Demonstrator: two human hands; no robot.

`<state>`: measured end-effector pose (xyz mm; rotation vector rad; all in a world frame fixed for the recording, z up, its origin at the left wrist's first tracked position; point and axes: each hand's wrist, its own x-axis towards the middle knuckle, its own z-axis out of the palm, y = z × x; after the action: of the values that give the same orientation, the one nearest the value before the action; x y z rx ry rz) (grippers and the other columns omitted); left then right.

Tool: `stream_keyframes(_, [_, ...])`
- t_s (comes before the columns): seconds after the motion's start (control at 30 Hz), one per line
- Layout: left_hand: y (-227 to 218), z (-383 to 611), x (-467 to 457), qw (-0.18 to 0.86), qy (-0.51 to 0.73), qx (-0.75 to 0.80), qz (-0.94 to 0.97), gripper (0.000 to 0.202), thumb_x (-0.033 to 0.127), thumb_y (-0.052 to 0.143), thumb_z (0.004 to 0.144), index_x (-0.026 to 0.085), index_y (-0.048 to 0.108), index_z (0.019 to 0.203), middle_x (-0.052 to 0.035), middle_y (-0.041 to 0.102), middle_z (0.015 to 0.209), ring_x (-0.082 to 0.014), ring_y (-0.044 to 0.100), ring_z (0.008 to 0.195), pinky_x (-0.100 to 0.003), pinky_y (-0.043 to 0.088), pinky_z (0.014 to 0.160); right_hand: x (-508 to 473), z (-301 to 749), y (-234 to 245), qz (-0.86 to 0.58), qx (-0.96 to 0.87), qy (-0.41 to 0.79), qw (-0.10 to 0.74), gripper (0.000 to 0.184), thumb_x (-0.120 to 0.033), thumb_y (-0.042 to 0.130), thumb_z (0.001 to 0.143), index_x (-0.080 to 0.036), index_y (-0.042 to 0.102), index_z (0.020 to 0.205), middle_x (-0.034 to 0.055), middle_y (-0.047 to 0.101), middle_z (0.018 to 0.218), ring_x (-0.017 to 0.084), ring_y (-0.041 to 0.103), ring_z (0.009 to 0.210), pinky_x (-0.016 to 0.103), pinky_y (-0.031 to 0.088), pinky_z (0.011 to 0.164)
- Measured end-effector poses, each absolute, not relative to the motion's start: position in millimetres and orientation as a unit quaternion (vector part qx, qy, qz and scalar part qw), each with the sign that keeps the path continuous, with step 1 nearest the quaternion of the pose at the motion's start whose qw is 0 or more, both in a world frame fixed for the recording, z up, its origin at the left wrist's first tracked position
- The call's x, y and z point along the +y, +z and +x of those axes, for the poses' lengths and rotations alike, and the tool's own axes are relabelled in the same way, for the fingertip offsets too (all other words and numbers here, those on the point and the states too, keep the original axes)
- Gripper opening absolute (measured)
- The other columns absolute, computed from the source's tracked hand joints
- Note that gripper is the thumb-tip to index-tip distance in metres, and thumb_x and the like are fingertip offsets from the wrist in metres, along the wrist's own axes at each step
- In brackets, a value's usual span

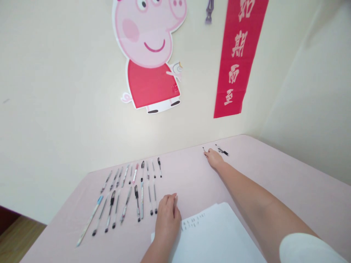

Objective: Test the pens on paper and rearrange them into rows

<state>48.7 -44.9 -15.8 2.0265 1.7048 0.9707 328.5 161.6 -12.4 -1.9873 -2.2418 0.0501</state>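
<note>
My right hand (213, 158) is stretched far across the pink table (274, 171), its fingers closed around a small dark pen piece (203, 149) at the far edge. Just right of it lies a black pen (222, 151). My left hand (168, 216) rests flat, fingers together, on the corner of a stack of white paper (219, 237) with small handwriting near its top edge. Left of that hand lie several pens (131, 190) in two rows.
A cream wall runs behind the table, with a pink cartoon pig cut-out (150, 54) and a red banner with pale characters (238, 54). A second wall closes the right side. Wooden floor (16, 237) shows at lower left.
</note>
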Motion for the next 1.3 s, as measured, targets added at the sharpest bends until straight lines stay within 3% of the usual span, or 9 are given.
stream_keyframes(0.37, [-17,48,-45,0.18,0.326,0.606,0.703,0.034,0.012,0.04,0.076,0.017,0.056,0.106,-0.0092,0.056,0.1,-0.0217,0.052,0.099,-0.042,0.041,0.092,180,334,-14,-0.69,-0.719,-0.009,0.084,0.037,-0.024,0.036,0.089,-0.024,0.054,0.121,0.0113,0.053,0.104,0.02,0.054,0.091,0.028,0.037,0.079])
stream_keyframes(0.7, [-16,48,-43,0.179,0.338,0.601,0.702,0.035,0.01,0.04,0.075,0.017,0.058,0.105,-0.0091,0.057,0.099,-0.0216,0.053,0.098,-0.041,0.042,0.09,164,341,-11,-0.706,-0.701,-0.022,0.1,0.037,-0.033,0.04,0.089,-0.02,0.054,0.12,0.0122,0.055,0.106,0.021,0.054,0.095,0.028,0.037,0.083])
stream_keyframes(0.8, [-17,48,-44,0.178,0.336,0.602,0.703,0.035,0.011,0.04,0.076,0.016,0.057,0.106,-0.0096,0.056,0.099,-0.0216,0.052,0.098,-0.041,0.041,0.091,154,338,-12,-0.682,-0.721,-0.062,0.108,0.036,-0.032,0.04,0.088,-0.02,0.056,0.118,0.0127,0.052,0.116,0.023,0.05,0.103,0.03,0.036,0.087])
stream_keyframes(0.93, [-16,49,-44,0.181,0.338,0.604,0.699,0.035,0.01,0.04,0.075,0.017,0.058,0.105,-0.009,0.057,0.099,-0.0216,0.053,0.098,-0.041,0.041,0.091,145,329,-18,-0.675,-0.727,-0.08,0.101,0.039,-0.026,0.033,0.09,-0.019,0.052,0.123,0.0138,0.037,0.138,0.026,0.043,0.115,0.036,0.034,0.092])
stream_keyframes(1.03, [-14,50,-44,0.18,0.339,0.603,0.7,0.036,0.01,0.041,0.074,0.017,0.058,0.105,-0.009,0.057,0.098,-0.0216,0.053,0.096,-0.041,0.042,0.09,143,322,-22,-0.677,-0.726,-0.069,0.097,0.041,-0.027,0.031,0.09,-0.016,0.049,0.125,0.0149,0.031,0.142,0.027,0.039,0.12,0.037,0.033,0.094])
stream_keyframes(1.3, [-16,48,-43,0.163,0.345,0.599,0.703,0.035,0.01,0.042,0.074,0.017,0.059,0.104,-0.0086,0.058,0.096,-0.0209,0.054,0.094,-0.04,0.043,0.088,153,321,-23,-0.646,-0.758,-0.053,0.075,0.039,-0.02,0.03,0.09,-0.005,0.059,0.111,0.02,0.047,0.129,0.025,0.047,0.114,0.033,0.032,0.098])
